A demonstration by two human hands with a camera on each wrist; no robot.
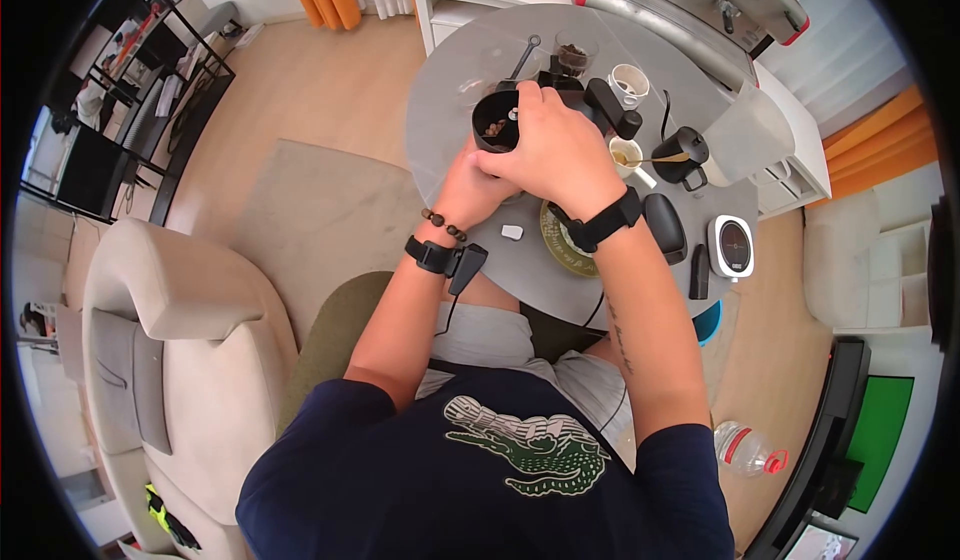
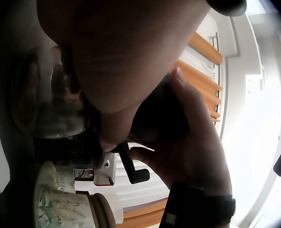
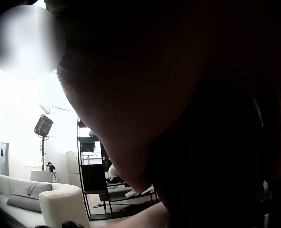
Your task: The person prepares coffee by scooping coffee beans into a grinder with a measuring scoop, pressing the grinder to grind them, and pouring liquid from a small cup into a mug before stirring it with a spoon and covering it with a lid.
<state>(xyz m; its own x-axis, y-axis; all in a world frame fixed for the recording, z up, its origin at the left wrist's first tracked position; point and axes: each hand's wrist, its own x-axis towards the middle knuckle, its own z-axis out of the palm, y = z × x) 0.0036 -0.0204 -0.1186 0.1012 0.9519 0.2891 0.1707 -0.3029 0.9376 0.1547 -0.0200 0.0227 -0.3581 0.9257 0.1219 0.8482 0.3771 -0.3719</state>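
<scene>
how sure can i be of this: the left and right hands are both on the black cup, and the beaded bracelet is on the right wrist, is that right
One slip: the beaded bracelet is on the left wrist, as the head view shows. The left hand and right hand are both on the black cup, as you said.

A black, open-topped cylindrical container (image 1: 488, 107) is raised above the round grey table (image 1: 440, 85), mouth uppermost; small brown beans (image 1: 493, 130) lie loose inside.
</scene>
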